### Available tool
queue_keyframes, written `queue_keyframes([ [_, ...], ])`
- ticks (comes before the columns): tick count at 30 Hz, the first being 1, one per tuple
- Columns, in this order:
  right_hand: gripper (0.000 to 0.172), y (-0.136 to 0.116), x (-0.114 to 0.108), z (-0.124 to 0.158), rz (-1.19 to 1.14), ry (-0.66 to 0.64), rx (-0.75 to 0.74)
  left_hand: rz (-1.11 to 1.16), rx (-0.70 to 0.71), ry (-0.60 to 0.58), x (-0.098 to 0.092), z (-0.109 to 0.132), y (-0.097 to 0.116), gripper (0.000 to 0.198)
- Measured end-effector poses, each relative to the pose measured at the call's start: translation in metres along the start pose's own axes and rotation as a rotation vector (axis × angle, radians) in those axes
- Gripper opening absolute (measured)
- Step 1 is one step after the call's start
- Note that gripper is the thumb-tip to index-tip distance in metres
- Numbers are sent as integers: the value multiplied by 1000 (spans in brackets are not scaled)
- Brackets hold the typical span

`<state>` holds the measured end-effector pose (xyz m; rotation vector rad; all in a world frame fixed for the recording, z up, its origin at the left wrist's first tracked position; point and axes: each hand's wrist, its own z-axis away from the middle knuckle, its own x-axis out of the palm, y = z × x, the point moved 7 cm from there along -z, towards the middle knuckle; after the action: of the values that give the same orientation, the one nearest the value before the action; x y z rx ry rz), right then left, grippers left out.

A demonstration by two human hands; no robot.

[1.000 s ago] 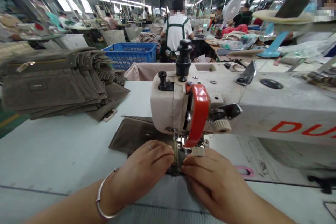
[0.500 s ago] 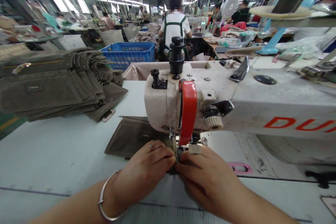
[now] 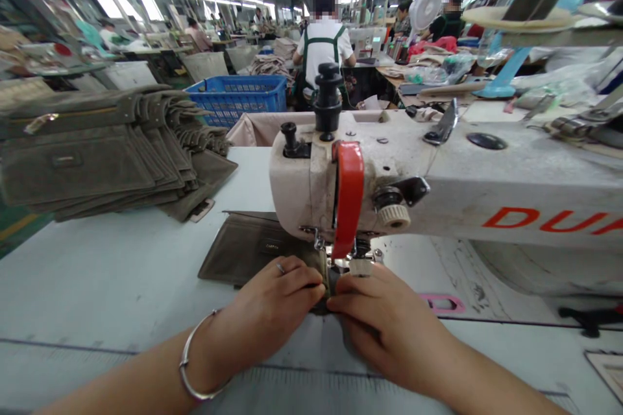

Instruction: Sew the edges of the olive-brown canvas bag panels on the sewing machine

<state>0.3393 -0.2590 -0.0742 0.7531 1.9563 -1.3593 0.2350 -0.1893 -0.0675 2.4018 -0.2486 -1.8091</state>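
While the left hand (image 3: pixel 265 305) and right hand (image 3: pixel 384 318) curl nearly closed, pinching a thick folded edge, a flat, suede-textured olive bag panel (image 3: pixel 257 249) lies on the smooth pale desk (image 3: pixel 97 272), its long axis running sideways and its right end tucked beneath the chipped white sewing machine (image 3: pixel 311 188).

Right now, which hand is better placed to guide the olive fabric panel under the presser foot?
Probably your left hand: it lies beside the panel, fingertips at the presser foot; the right hand is across the foot.
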Motion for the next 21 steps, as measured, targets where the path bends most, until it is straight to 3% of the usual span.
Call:
queue_keyframes([
  [8,42,-3,2,1,56,0,-60,-18,1,-32,8,5,-3,21],
  [15,42,-7,3,-2,86,42,-79,14,-5,-14,-3,3,-4,18],
  [21,39,-4,3,-6,98,119,-47,50,-31,5,0,-5,-18,14],
])
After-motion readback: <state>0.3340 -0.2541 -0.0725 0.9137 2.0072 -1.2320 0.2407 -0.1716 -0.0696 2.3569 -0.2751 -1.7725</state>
